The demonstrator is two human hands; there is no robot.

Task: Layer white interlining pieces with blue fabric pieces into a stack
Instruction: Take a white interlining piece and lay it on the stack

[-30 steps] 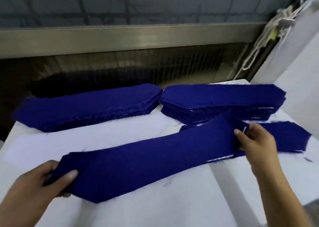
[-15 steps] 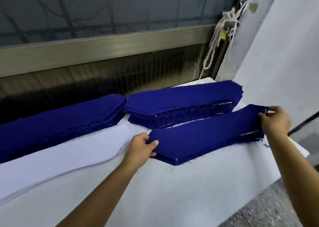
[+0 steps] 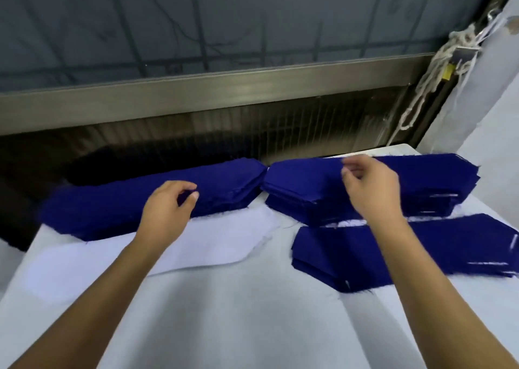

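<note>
Two thick piles of blue fabric pieces lie along the back of the table: a left pile [image 3: 106, 211] and a right pile [image 3: 303, 183]. In front of the right pile lies the layered stack [image 3: 351, 256], blue piece on top, white edges showing at its side. White interlining pieces [image 3: 224, 245] lie flat in front of the left pile. My left hand [image 3: 165, 208] hovers over the left pile, thumb and fingers curved just above its top piece. My right hand [image 3: 370, 189] is over the right pile, fingers loosely curled, holding nothing.
The white-covered table [image 3: 224, 326] ends at a dark gap below a metal ledge [image 3: 196, 96] and a window. A knotted white rope [image 3: 438, 68] hangs at the back right beside a pale wall [image 3: 500, 116].
Both hands let go of the blue piece, which now lies on the front right stack. My left hand moved to the left pile and my right hand rose over the right pile.
</note>
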